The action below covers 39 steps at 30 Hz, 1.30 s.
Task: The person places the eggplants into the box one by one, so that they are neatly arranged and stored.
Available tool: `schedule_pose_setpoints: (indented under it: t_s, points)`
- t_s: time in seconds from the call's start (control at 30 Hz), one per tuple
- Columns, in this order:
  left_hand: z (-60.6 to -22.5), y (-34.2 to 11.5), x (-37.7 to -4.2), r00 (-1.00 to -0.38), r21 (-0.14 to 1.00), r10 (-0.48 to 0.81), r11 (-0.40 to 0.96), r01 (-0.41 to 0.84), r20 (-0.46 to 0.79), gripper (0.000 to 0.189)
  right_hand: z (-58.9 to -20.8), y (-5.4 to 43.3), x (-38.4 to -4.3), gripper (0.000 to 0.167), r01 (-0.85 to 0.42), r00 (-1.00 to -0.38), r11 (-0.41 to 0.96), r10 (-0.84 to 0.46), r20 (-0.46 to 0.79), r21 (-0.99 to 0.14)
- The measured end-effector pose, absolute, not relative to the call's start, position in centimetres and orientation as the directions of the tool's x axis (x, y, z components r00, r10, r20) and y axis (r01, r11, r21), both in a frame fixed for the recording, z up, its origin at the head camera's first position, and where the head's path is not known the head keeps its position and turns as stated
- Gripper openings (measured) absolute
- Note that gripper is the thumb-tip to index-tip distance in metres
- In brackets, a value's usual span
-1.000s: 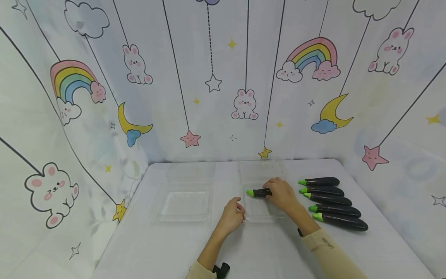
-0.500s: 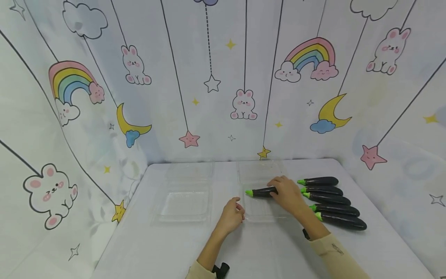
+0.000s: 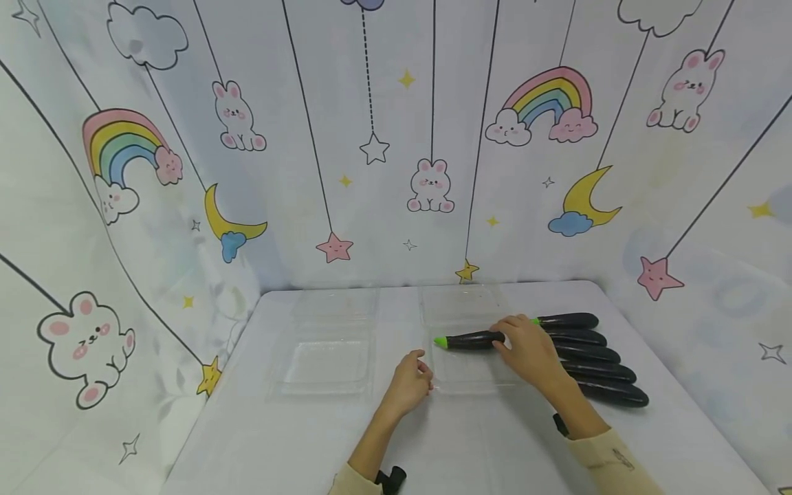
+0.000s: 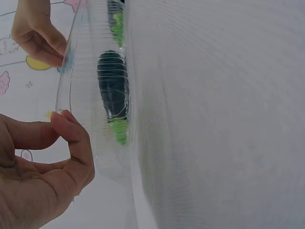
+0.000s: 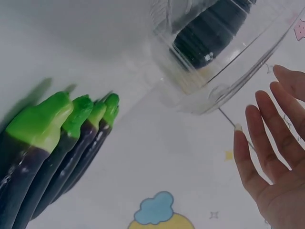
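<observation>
A black eggplant [image 3: 473, 340] with a green stem end lies in the right-hand clear plastic container [image 3: 470, 382]. My right hand [image 3: 529, 350] is at the eggplant's right end in the head view. In the right wrist view its fingers [image 5: 274, 143] are extended and spread beside the container wall, holding nothing. My left hand [image 3: 406, 385] stays at the container's near left corner. The left wrist view shows its thumb and bent fingers [image 4: 78, 145] drawn together right at the rim, pinching it. Several more eggplants [image 5: 31, 148] lie side by side on the right.
Another clear plastic container [image 3: 324, 364] sits to the left on the white tabletop [image 3: 297, 443]. Both containers have raised lids at the back. A patterned cloth backdrop [image 3: 383, 103] surrounds the table on its far and side edges.
My right hand has slid to the right along the eggplant and off most of it, now overlapping the stem ends of the row. The eggplant and my left hand stay in place.
</observation>
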<state>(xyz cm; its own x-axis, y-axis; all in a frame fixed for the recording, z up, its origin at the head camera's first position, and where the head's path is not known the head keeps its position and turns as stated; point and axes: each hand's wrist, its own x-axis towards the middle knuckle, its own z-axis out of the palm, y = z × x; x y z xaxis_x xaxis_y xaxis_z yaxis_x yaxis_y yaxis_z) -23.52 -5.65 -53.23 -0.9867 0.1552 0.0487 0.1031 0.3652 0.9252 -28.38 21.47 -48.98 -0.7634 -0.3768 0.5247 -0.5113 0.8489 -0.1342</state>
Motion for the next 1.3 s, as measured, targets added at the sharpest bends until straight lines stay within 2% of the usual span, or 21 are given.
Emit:
schedule_pose_setpoints:
  t_s: [0.27,1.0,1.3]
  points:
    - [-53.3,-5.6,-23.6,-0.987,0.924,0.155,0.368,0.107,0.053,0.053,-48.8,23.2,-27.4,0.023,-0.489,-0.760,0.862,-0.347,0.550,-0.132]
    - [-52.8,-5.6,-23.4,-0.986,0.923,0.161,0.370,0.108,0.051,0.052,-49.9,27.1,-25.3,0.026,-0.453,-0.766,0.884,-0.319,0.558,-0.117]
    - [-52.7,-5.6,-23.4,-0.986,0.925,0.161,0.366,0.104,0.047,0.051,-50.3,28.4,-24.1,0.026,-0.385,-0.820,0.913,-0.272,0.504,-0.134]
